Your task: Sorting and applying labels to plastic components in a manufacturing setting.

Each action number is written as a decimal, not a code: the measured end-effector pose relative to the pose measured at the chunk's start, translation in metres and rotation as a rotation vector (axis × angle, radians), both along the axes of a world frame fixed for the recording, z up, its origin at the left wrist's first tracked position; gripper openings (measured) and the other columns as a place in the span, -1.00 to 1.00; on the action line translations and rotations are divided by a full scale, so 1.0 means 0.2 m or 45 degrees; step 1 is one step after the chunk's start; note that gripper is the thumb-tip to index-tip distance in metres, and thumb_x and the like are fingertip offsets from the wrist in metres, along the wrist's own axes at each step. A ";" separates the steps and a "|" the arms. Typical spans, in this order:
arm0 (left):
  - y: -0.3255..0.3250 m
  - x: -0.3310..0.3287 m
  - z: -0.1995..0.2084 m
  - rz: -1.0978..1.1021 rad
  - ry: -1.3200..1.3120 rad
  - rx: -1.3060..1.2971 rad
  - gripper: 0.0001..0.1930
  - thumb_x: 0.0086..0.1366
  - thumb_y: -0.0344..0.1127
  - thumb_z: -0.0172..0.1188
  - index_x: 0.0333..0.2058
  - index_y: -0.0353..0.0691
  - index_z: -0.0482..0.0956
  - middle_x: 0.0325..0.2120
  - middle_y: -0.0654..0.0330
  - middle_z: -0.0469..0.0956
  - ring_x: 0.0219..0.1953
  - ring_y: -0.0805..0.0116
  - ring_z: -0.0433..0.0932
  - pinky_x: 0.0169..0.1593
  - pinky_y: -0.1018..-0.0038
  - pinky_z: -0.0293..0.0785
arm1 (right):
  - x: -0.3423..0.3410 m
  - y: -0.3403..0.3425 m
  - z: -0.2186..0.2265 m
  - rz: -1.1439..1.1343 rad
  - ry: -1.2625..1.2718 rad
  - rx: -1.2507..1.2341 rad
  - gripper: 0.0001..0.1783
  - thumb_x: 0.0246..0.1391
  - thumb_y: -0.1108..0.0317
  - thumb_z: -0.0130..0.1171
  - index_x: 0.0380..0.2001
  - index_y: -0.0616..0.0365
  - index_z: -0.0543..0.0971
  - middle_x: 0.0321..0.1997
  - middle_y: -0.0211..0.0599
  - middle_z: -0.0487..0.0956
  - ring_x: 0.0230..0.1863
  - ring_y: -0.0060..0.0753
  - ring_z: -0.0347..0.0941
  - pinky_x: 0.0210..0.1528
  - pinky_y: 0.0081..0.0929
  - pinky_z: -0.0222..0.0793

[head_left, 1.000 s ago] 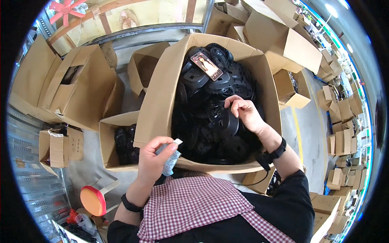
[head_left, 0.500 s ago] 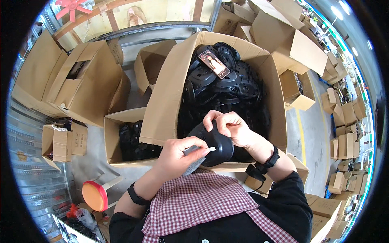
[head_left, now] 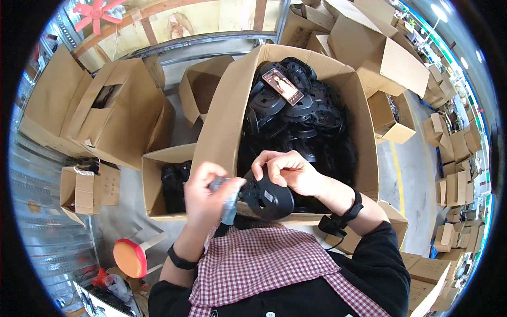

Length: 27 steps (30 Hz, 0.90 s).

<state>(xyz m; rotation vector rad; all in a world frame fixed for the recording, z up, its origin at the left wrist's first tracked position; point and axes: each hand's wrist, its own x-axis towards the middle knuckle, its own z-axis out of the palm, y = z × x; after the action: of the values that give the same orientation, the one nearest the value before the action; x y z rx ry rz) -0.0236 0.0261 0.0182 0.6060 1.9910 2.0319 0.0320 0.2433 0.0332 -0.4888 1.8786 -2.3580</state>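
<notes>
Closest in, over a red-and-white checked apron [head_left: 264, 267], both forearms rise from black sleeves, each wrist wearing a dark band. The left hand [head_left: 207, 191] is curled into a loose fist, blurred, its fingers closed around a small grey-blue strip [head_left: 231, 203] that hangs below the thumb. Just beside it, the right hand [head_left: 288, 171] arches over a rounded black plastic part [head_left: 268, 196], thumb and fingertips pinching its upper edge; the part sits at the near rim of the big open cardboard box [head_left: 224, 121]. Inside lies a heap of similar black parts [head_left: 301, 113], with a phone [head_left: 283, 86] on top at the far end. Left, a smaller box [head_left: 153, 182] holds more black pieces, and an orange stool [head_left: 130, 257] stands on the floor
</notes>
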 end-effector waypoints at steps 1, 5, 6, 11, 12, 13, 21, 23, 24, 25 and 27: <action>-0.05 -0.01 0.00 0.043 -0.033 0.174 -0.71 0.08 -0.46 0.37 -0.32 -0.25 0.39 -0.50 0.29 0.48 -0.49 0.59 0.45 -0.42 0.64 0.35 | -0.02 -0.01 0.02 -0.030 0.092 0.157 -0.73 -0.16 0.79 -0.02 -0.72 0.16 0.37 -0.29 -0.32 0.46 -0.26 -0.46 0.36 -0.14 -0.54 0.28; -0.20 0.01 0.02 0.089 0.115 0.245 -0.77 0.19 -0.42 0.27 -0.26 -0.27 0.39 -0.40 0.28 0.44 -0.44 0.61 0.40 -0.35 0.67 0.34 | -0.15 -0.15 0.08 -0.288 0.253 0.177 -0.73 -0.27 0.81 -0.10 -0.73 0.15 0.35 -0.26 -0.29 0.47 -0.21 -0.47 0.35 -0.12 -0.56 0.27; -0.21 0.04 0.02 0.123 0.120 0.368 -0.77 0.22 -0.36 0.25 -0.25 -0.28 0.39 -0.38 0.27 0.45 -0.42 0.62 0.40 -0.32 0.67 0.33 | -0.18 -0.20 0.08 -0.186 0.307 0.107 -0.73 -0.18 0.81 -0.09 -0.68 0.17 0.38 -0.17 -0.26 0.46 -0.16 -0.45 0.37 -0.12 -0.53 0.30; -0.20 0.06 0.02 0.354 0.227 0.508 -0.74 0.31 -0.26 0.17 -0.17 -0.29 0.37 -0.31 0.24 0.47 -0.39 0.61 0.40 -0.31 0.67 0.31 | -0.24 -0.33 0.03 0.052 0.400 0.367 -0.59 0.15 0.58 0.01 0.06 0.02 0.48 0.20 -0.18 0.36 0.23 -0.24 0.27 0.24 -0.35 0.17; -0.17 0.06 0.06 0.402 0.323 0.385 -0.64 0.32 -0.11 0.18 -0.13 -0.28 0.36 -0.41 0.33 0.38 -0.53 0.65 0.33 -0.46 0.70 0.22 | -0.24 -0.33 0.01 0.100 0.279 0.349 -0.69 0.20 0.43 0.01 0.02 0.08 0.49 0.15 -0.14 0.40 0.21 -0.20 0.30 0.23 -0.34 0.19; -0.17 0.05 0.05 0.412 0.322 0.386 -0.64 0.32 -0.11 0.18 -0.13 -0.28 0.36 -0.41 0.33 0.38 -0.53 0.65 0.33 -0.46 0.70 0.22 | -0.23 -0.31 0.03 0.143 0.148 0.338 -0.71 0.25 0.28 0.00 -0.03 0.13 0.51 0.11 -0.10 0.44 0.19 -0.16 0.33 0.23 -0.32 0.21; -0.10 0.01 0.01 -0.040 -0.244 0.178 -0.65 0.15 -0.46 0.25 -0.07 -0.32 0.45 -0.34 0.24 0.59 -0.34 0.53 0.53 -0.21 0.62 0.43 | -0.03 -0.20 -0.02 0.043 0.014 0.393 -0.81 0.18 0.33 0.17 -0.32 0.27 0.54 -0.43 -0.29 0.54 -0.36 -0.55 0.43 -0.26 -0.51 0.35; -0.13 0.00 -0.03 -0.148 -0.366 0.117 -0.76 0.13 -0.48 0.32 -0.20 -0.33 0.57 -0.41 0.21 0.60 -0.38 0.57 0.54 -0.27 0.64 0.44 | -0.05 -0.03 -0.05 0.197 -0.130 0.389 -0.71 0.27 0.21 0.07 -0.26 0.26 0.56 -0.40 -0.38 0.56 -0.33 -0.59 0.44 -0.22 -0.53 0.38; -0.11 0.00 -0.03 -0.126 -0.384 0.138 -0.86 0.15 -0.48 0.31 -0.29 -0.32 0.59 -0.44 0.23 0.60 -0.40 0.57 0.53 -0.29 0.63 0.46 | -0.07 0.07 -0.10 0.096 -0.294 0.564 -0.65 0.25 0.15 0.08 -0.32 0.28 0.59 -0.42 -0.31 0.60 -0.36 -0.59 0.50 -0.26 -0.51 0.43; -0.10 0.01 -0.03 -0.130 -0.385 0.137 -0.86 0.15 -0.48 0.31 -0.29 -0.32 0.59 -0.44 0.23 0.60 -0.40 0.57 0.53 -0.29 0.63 0.46 | -0.08 0.19 -0.16 -0.048 -0.307 0.826 -0.63 0.22 0.10 0.08 -0.34 0.23 0.62 -0.40 -0.19 0.63 -0.32 -0.37 0.57 -0.22 -0.39 0.47; -0.07 0.01 -0.03 -0.098 -0.399 0.176 -0.86 0.17 -0.49 0.29 -0.28 -0.34 0.57 -0.44 0.25 0.59 -0.40 0.58 0.53 -0.28 0.62 0.46 | -0.11 0.47 -0.36 -0.201 -0.412 1.772 -0.63 0.12 0.05 0.07 -0.33 0.14 0.64 -0.23 0.00 0.62 -0.13 0.05 0.54 -0.05 -0.16 0.44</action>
<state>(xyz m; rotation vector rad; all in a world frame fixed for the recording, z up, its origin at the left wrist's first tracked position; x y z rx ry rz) -0.0219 0.0117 0.0116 0.3556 1.6367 2.0814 0.0099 0.3368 -0.0392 0.1887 2.7256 -0.6123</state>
